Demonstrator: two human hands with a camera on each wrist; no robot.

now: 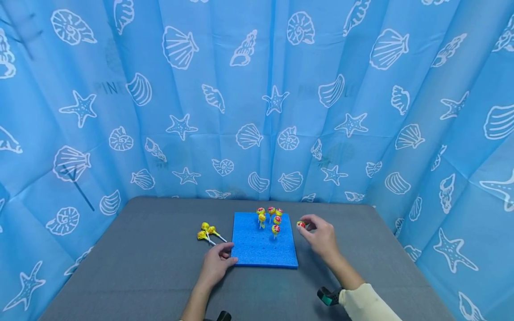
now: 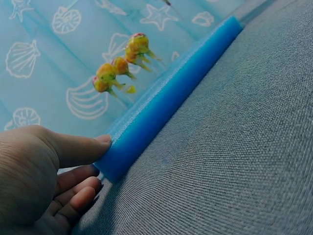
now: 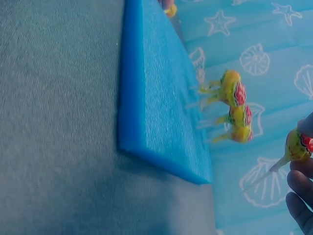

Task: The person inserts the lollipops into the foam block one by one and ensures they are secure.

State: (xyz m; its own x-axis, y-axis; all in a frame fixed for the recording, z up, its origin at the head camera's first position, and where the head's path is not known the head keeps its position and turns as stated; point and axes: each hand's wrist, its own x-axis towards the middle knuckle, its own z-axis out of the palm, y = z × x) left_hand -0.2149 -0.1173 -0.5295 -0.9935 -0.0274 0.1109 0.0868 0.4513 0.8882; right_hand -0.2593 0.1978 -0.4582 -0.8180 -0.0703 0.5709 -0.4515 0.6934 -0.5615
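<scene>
In the head view a blue foam board (image 1: 257, 252) lies flat on the grey table. Several lollipops (image 1: 275, 229) in yellow and red wrappers stand upright in its far right part, stick ends in the foam. My left hand (image 1: 215, 264) holds the board's near left corner; in the left wrist view its thumb (image 2: 83, 148) presses the edge, with the other fingers curled beside it. Off the board's right side, my right hand (image 1: 322, 236) pinches one lollipop (image 3: 297, 145) by its wrapped head, thumb against fingers. That stick points away from the fingers and touches nothing visible.
Three yellow-wrapped lollipops (image 1: 202, 235) lie on the grey table (image 1: 160, 258) left of the board, their white sticks toward it. Small holes dot the board's surface. A blue curtain (image 1: 257, 98) with white seashells and starfish hangs behind the table and along its sides.
</scene>
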